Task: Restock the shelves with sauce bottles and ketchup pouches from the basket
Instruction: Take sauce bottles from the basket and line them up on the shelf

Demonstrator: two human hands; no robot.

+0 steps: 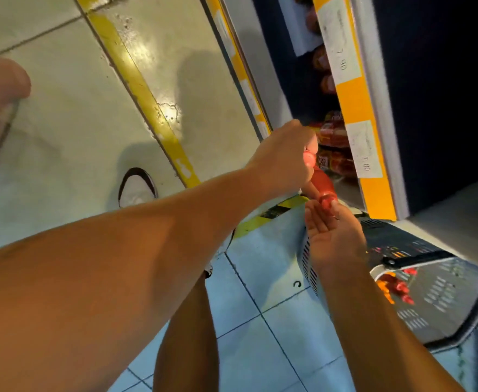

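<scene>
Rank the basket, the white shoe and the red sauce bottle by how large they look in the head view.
1. basket, largest, partly cut off by the frame
2. white shoe
3. red sauce bottle, smallest, partly hidden by the left hand and right hand

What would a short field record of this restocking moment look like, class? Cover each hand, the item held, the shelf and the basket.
left hand: grips the sauce bottle near its upper part
right hand: palm up, fingertips at the bottle's cap end
shelf: yellow edge with price tags, red products behind
basket: on the floor, red and orange items inside
</scene>
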